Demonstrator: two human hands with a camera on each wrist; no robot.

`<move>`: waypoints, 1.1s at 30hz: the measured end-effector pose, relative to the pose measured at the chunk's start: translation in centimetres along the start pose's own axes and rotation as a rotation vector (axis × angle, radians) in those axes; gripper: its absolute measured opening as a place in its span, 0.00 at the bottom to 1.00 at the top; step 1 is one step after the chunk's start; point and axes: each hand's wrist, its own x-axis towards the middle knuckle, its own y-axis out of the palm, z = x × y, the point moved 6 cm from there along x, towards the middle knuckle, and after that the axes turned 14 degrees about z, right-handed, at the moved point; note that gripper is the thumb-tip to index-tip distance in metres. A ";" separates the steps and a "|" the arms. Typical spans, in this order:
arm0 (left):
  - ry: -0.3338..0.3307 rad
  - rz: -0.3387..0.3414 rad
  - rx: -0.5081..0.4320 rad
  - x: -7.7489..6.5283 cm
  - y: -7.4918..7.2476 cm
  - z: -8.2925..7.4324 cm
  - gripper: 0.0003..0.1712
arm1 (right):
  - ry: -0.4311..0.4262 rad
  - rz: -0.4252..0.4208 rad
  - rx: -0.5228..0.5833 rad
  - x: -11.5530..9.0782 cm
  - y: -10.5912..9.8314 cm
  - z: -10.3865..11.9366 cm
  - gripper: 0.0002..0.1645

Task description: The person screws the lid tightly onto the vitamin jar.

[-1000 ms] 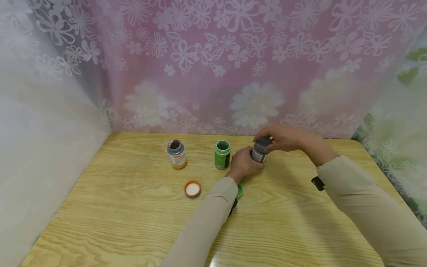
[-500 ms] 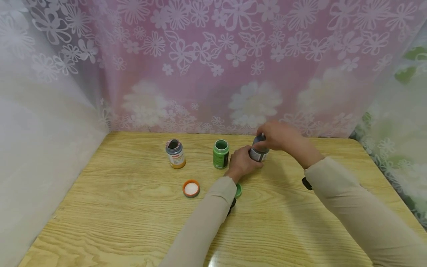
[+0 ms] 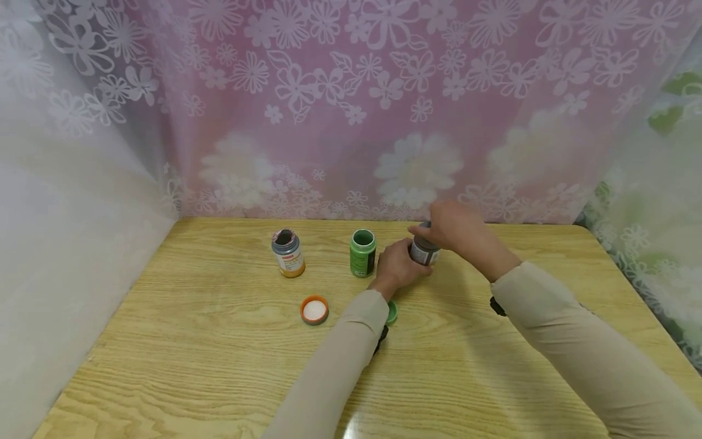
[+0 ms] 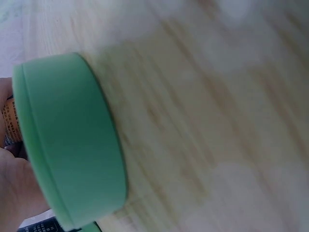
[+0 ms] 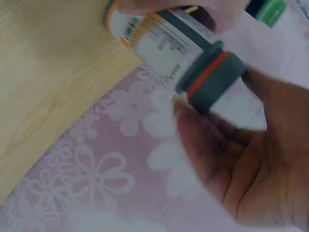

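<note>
Wooden table [image 3: 208,366], jar [image 3: 425,256] between hands [image 3: 398,264] [image 3: 457,228] (seemingly upright)

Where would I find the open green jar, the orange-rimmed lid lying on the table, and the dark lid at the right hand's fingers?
Green jar [image 3: 362,258]: head view, middle of its side.
Orange-rimmed lid [image 3: 315,310]: head view, its white inside.
Dark lid [image 5: 218,86]: right wrist view, its side.

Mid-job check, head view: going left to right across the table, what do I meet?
Open white-labelled jar, orange-rimmed lid, open green jar, left hand, grey-capped jar, right hand.
</note>
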 end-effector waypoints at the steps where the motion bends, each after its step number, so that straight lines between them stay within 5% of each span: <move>1: -0.003 0.001 -0.001 0.0 0.0 0.0 0.32 | 0.019 -0.002 0.017 0.0 0.1 -0.2 0.35; 5: -0.011 0.006 0.004 0.0 -0.1 -0.1 0.33 | -0.038 0.016 0.036 0.0 0.2 -0.8 0.41; 11: -0.010 0.011 0.000 -0.1 -0.1 -0.1 0.33 | -0.449 0.120 -0.035 -0.9 -0.3 0.3 0.29; 14: -0.003 0.009 -0.006 0.0 0.0 -0.1 0.32 | -0.517 0.156 -0.023 -1.2 -0.4 0.5 0.26; 20: -0.001 0.009 0.010 -0.1 0.0 -0.1 0.32 | -0.450 0.195 0.015 -0.7 -0.3 0.5 0.23; 33: 0.001 0.001 0.005 -0.2 -0.2 -0.2 0.38 | -0.141 0.166 -0.019 0.5 -0.6 1.2 0.20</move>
